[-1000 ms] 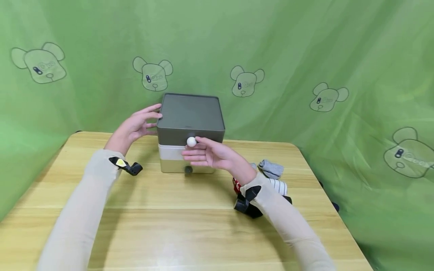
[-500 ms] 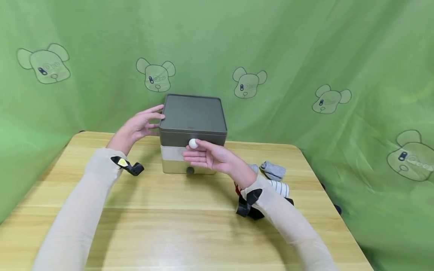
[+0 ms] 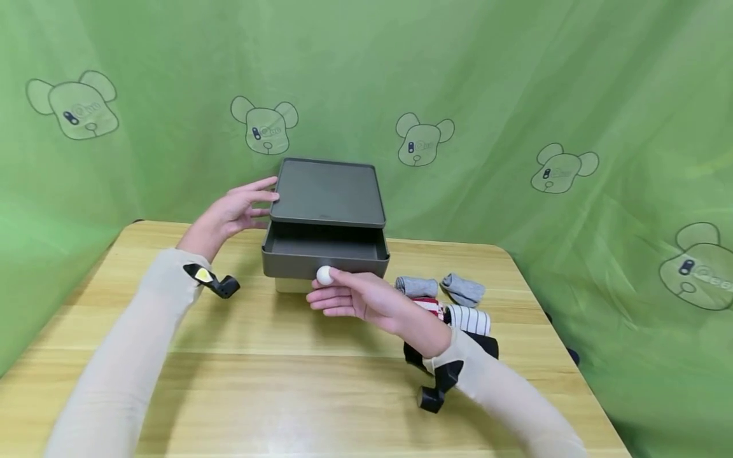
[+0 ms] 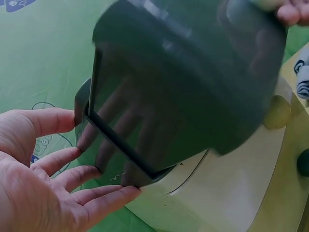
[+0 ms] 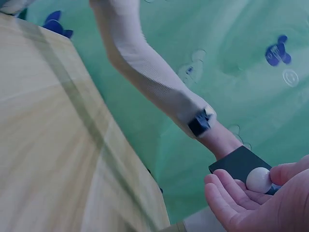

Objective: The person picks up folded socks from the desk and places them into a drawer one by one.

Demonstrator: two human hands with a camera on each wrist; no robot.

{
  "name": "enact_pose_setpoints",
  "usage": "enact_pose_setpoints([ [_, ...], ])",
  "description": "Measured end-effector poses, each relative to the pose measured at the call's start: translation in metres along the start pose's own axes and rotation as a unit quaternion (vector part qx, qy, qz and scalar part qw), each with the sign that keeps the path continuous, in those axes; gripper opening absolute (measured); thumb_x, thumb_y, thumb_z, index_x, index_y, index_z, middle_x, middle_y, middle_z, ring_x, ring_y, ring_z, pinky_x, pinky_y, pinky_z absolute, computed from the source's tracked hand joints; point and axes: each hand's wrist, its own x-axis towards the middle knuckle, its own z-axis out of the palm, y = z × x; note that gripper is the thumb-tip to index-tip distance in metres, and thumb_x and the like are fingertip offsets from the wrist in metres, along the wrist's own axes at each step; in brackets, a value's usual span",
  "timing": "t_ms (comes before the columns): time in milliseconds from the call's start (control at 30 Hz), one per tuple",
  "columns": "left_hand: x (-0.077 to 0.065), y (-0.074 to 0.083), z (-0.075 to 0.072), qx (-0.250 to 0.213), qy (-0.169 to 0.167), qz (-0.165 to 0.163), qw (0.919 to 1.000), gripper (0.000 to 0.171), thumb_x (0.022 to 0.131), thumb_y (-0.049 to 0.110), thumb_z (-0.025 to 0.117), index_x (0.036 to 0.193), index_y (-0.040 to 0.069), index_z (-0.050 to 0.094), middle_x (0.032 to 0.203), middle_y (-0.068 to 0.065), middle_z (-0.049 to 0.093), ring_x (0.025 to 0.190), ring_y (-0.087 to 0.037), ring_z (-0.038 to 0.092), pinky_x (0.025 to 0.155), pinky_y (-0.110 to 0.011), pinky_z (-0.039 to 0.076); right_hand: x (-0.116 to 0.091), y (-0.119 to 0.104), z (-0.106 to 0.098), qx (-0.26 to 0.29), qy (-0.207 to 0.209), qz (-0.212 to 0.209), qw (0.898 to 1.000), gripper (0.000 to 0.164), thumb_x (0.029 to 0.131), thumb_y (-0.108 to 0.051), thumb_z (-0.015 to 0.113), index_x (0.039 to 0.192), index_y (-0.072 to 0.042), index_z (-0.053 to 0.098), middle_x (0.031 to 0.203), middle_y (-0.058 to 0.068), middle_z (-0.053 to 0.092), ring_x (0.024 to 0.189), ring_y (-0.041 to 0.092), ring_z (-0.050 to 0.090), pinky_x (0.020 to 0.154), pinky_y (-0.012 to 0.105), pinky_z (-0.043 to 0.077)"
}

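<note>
A stacked drawer box with a dark grey top point(image 3: 332, 191) stands toward the back of the table. Its dark upper drawer point(image 3: 286, 262) sticks out at the front, and the part of its inside that shows holds nothing. My right hand point(image 3: 366, 304) pinches the drawer's round white knob point(image 3: 324, 275) between thumb and fingers, the other fingers extended below. At the box's left side, my left hand point(image 3: 231, 213) rests its spread fingertips on the wall; in the left wrist view these fingers point(image 4: 72, 176) lie against the dark side.
Right of the box lie rolled socks: a grey pair point(image 3: 416, 286), another grey one point(image 3: 462, 290), a striped white one point(image 3: 468, 319), a red one point(image 3: 429, 306) and a black one point(image 3: 483, 345). A green curtain point(image 3: 343, 76) hangs behind the wooden table point(image 3: 258, 388).
The upper drawer has slid out toward me, with my right hand pulling back on the knob. My left hand stays at the box's left side.
</note>
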Motion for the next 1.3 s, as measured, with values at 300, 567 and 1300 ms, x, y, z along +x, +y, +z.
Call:
enact_pose_setpoints([
  [300, 0.003, 0.002, 0.004, -0.008, 0.001, -0.012, 0.9999, 0.068, 0.106, 0.011, 0.051, 0.164, 0.024, 0.019, 0.173, -0.009, 0.006, 0.156, -0.042, 0.015, 0.127, -0.058, 0.024, -0.023, 0.019, 0.012, -0.086, 0.006, -0.062, 0.994, 0.050, 0.108, -0.035, 0.050, 0.132, 0.008, 0.060, 0.120, 0.020, 0.074, 0.106, 0.017, 0.074, 0.103, 0.043, 0.057],
  [567, -0.003, 0.003, 0.001, 0.003, -0.015, -0.014, 0.9998, 0.070, 0.106, 0.013, 0.052, 0.164, 0.024, 0.015, 0.173, -0.010, 0.003, 0.157, -0.043, 0.011, 0.127, -0.059, 0.022, -0.036, 0.035, 0.017, -0.142, 0.017, -0.112, 0.983, 0.046, 0.107, -0.033, 0.052, 0.126, 0.006, 0.066, 0.117, 0.027, 0.073, 0.103, 0.016, 0.075, 0.098, 0.045, 0.060],
  [1300, -0.002, 0.004, 0.000, 0.000, -0.004, -0.018, 0.9998, 0.070, 0.105, 0.015, 0.056, 0.163, 0.028, 0.018, 0.173, -0.009, 0.004, 0.157, -0.043, 0.008, 0.127, -0.061, 0.020, -0.054, 0.021, 0.010, -0.267, -0.061, -0.066, 0.960, 0.037, 0.107, -0.028, 0.053, 0.123, 0.000, 0.070, 0.111, 0.017, 0.077, 0.100, 0.027, 0.075, 0.093, 0.033, 0.062],
])
